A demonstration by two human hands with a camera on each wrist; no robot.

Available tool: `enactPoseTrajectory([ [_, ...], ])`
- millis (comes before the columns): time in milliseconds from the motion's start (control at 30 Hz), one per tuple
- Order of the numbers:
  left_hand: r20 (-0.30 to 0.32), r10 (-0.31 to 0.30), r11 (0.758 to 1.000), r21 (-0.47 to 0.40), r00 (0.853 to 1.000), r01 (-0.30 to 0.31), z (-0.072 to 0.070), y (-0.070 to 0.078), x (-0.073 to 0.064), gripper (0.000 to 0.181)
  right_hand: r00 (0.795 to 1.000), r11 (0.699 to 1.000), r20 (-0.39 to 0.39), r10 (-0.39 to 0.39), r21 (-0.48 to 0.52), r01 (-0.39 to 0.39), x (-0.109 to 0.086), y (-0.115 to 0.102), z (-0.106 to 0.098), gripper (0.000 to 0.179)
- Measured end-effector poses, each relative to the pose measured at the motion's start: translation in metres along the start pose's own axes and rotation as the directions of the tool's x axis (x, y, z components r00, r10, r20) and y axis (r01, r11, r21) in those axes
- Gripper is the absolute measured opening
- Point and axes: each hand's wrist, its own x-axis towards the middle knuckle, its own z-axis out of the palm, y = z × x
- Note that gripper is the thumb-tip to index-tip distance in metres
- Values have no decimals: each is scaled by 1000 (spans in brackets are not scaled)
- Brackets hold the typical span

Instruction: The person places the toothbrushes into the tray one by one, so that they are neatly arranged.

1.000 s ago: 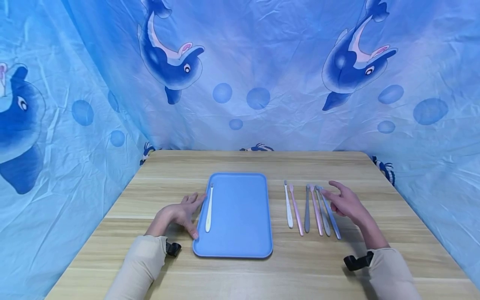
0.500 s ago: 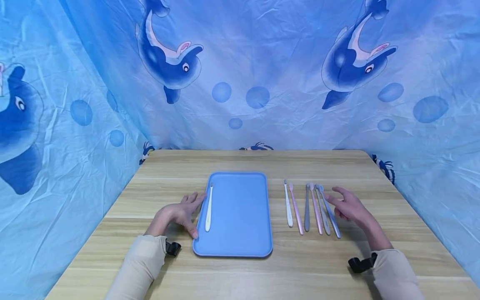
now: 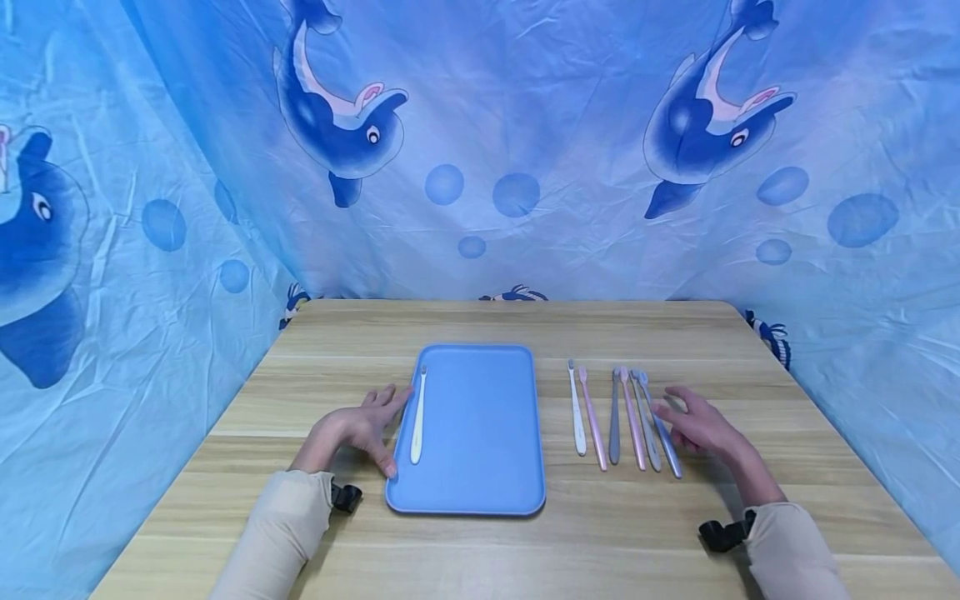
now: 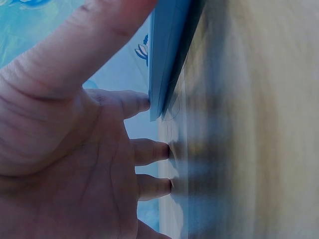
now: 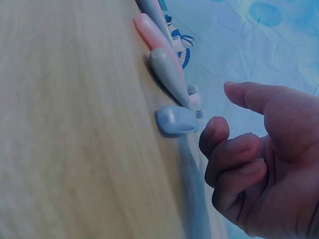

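Note:
The left hand (image 3: 358,430) has its fingers spread at the left side of a blue tray (image 3: 480,442), with thumb and index finger touching the rim. A white toothbrush (image 3: 418,421) lies on the tray along its left side. Right of the tray, toothbrushes lie in a row on the table: white (image 3: 577,412), pink (image 3: 593,421), dark grey (image 3: 614,425), another pink (image 3: 633,425), grey (image 3: 647,429) and blue (image 3: 662,433). Just right of the blue one hovers the right hand (image 3: 699,427), holding nothing, its thumb and index finger apart and the other fingers bent.
The wooden table (image 3: 480,558) reaches back to a blue curtain (image 3: 480,125) printed with dolphins, which also hangs at both sides. Black wrist cameras sit at both sleeves, the right one (image 3: 723,535) low over the table. The grey and blue brush heads lie close together.
The right hand has moved slightly right and toward the person, away from the heads of the grey and blue toothbrushes. The left hand, tray and toothbrushes stay in place.

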Motion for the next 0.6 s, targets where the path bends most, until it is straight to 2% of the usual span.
enactPoseTrajectory([
  [600, -12, -3, 1000, -4, 1000, 3, 2, 1, 0, 146, 999, 1000, 41, 22, -13, -22, 0, 12, 2, 77],
])
